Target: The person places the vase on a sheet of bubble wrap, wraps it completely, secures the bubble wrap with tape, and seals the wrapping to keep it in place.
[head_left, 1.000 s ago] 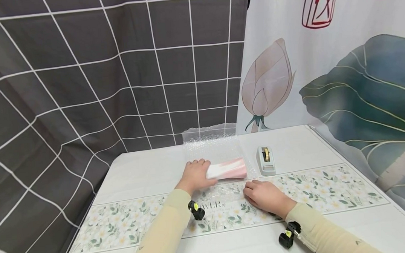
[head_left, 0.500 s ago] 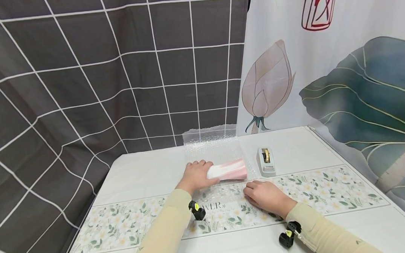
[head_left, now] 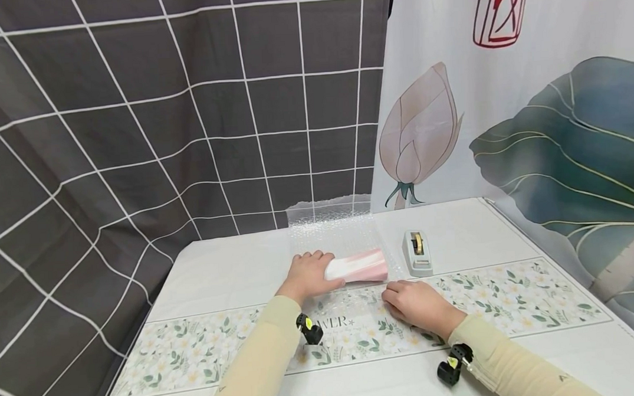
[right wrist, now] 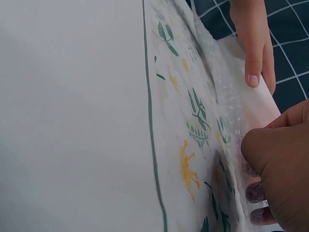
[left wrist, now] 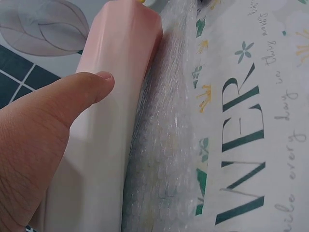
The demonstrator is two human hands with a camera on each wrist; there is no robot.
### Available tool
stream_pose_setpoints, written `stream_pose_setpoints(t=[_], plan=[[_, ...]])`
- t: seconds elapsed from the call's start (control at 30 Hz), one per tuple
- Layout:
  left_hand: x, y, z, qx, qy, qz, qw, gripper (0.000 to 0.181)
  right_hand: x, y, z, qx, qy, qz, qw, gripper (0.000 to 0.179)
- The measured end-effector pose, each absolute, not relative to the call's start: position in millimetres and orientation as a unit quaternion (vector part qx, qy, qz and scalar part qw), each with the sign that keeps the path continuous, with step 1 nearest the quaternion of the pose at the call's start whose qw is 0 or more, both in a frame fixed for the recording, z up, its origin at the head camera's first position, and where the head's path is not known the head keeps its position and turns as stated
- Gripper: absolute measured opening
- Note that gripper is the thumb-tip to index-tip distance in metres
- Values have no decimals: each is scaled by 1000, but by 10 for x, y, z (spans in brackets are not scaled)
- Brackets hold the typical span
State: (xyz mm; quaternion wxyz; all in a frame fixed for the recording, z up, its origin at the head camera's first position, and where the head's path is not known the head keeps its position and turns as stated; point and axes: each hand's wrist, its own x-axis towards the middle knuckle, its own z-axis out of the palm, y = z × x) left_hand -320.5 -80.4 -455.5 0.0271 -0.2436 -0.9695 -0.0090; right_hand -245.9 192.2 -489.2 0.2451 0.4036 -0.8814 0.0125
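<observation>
A faceted vase [head_left: 362,266], white shading into pink, lies on its side on a sheet of bubble wrap [head_left: 331,236]. My left hand [head_left: 308,275] grips its white end, and in the left wrist view the thumb lies across the vase [left wrist: 104,135]. Close to the pink end, my right hand [head_left: 419,304] pinches the near edge of the bubble wrap. Through the clear plastic in the right wrist view, some fingertips [right wrist: 256,192] show beneath the sheet. The left hand's fingers on the far side of the vase are mostly hidden.
A pale tape dispenser [head_left: 417,255] with a yellowish roll stands right of the bubble wrap. The white tablecloth [head_left: 219,267] carries a floral band with lettering. A dark checked curtain [head_left: 271,111] hangs behind the table, with a flower-print curtain [head_left: 421,40] at the right.
</observation>
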Motion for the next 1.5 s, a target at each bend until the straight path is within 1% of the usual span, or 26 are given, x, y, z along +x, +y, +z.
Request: stream_pose_setpoints(t=[0.13, 0.43, 0.63, 0.7, 0.77, 0.8, 0.87, 0.93, 0.97, 1.07, 1.1, 1.13, 1.2, 1.5], plan=[[-3200, -805, -4538, -247, -969, -13, 29, 74, -2465, 1926, -4892, 404, -877, 13, 259, 14], [-3204, -805, -4530, -248, -968, -21, 31, 72, -2488, 1933, -4875, 403, -857, 17, 320, 21], [-3209, -801, -4512, -246, -969, -21, 21, 72, -2524, 1928, -4871, 401, -852, -5, 336, 29], [-3209, -798, -4507, -245, -969, -19, 18, 72, -2535, 1923, -4872, 401, -850, -5, 341, 24], [-3209, -797, -4505, -245, -969, -16, 15, 72, -2547, 1914, -4874, 402, -847, 0, 348, 13], [-3209, -797, -4507, -245, -969, -17, 15, 72, -2553, 1911, -4876, 401, -846, 2, 352, 14], [-3213, -798, -4514, -245, -969, -18, 13, 72, -2570, 1905, -4883, 399, -843, 8, 362, 28], [-3220, -798, -4524, -246, -969, -22, 14, 73, -2587, 1902, -4889, 396, -841, 14, 368, 35], [-3225, -797, -4530, -246, -969, -24, 16, 74, -2594, 1900, -4890, 393, -841, 16, 370, 38], [-3220, -799, -4525, -249, -968, -30, 17, 78, -2606, 1893, -4884, 383, -849, 19, 363, 12], [-3214, -799, -4520, -250, -968, -33, 17, 80, -2607, 1889, -4880, 378, -853, 20, 360, 8], [-3207, -800, -4510, -251, -967, -37, 16, 81, -2608, 1882, -4874, 373, -856, 20, 357, 11], [-3185, -803, -4479, -254, -966, -47, 10, 84, -2608, 1870, -4862, 363, -863, 20, 351, 27], [-3156, -811, -4396, -255, -963, -79, -42, 102, -2618, 1831, -4843, 344, -875, 15, 339, 27]])
